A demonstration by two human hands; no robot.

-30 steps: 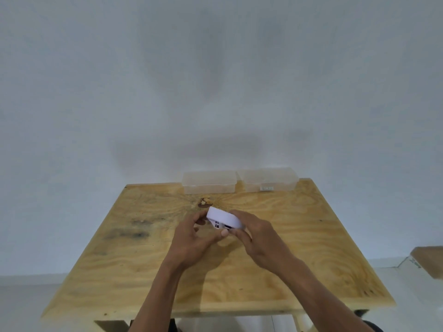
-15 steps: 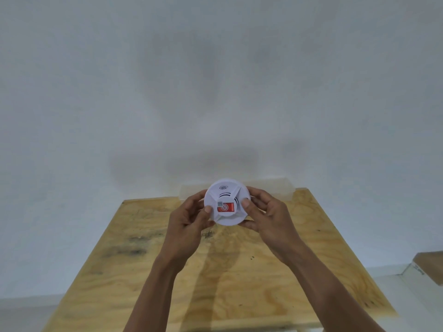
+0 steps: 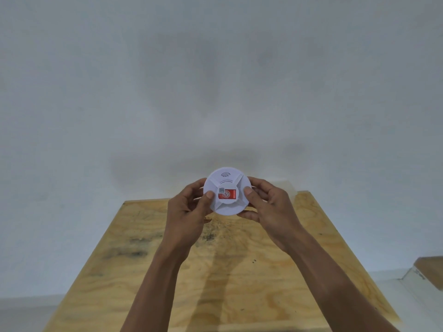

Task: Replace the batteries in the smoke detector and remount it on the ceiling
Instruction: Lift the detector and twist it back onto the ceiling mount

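Note:
A round white smoke detector (image 3: 226, 180) with a red sticker at its centre faces me, held upright above the far end of the wooden table (image 3: 215, 271). My left hand (image 3: 189, 212) grips its left rim with the thumb on the front face. My right hand (image 3: 268, 207) grips the right rim, thumb on the front and fingers behind. The detector's back side is hidden.
A plain white wall (image 3: 215, 80) fills the view behind the table. A bit of a clear plastic box (image 3: 284, 184) shows behind my right hand. A wooden ledge (image 3: 431, 269) sits at the right edge, low down.
Both hands lifted the detector from the tabletop and turned its front face toward me. The view tilted up, so the clear boxes are now mostly hidden behind hands and detector.

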